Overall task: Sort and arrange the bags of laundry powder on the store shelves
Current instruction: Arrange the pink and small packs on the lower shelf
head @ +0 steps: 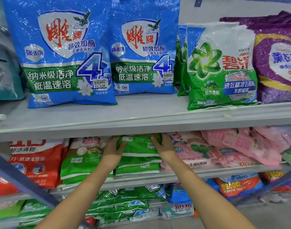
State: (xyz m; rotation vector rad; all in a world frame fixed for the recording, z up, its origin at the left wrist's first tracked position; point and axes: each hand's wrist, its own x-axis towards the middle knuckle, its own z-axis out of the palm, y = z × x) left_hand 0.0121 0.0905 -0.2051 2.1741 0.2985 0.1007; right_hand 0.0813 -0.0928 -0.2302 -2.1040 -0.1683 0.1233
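A stack of flat green laundry powder bags lies on the middle shelf. My left hand grips the left edge of the top green bag. My right hand grips its right edge. The far ends of the bags are hidden under the upper shelf. On the upper shelf two blue bags stand upright, with a green and white bag and a purple bag to their right.
Red bags and a green and white bag lie left of the stack, pink bags sprawl to its right. The bottom shelf holds green bags and blue and orange bags. A blue rail crosses the lower left.
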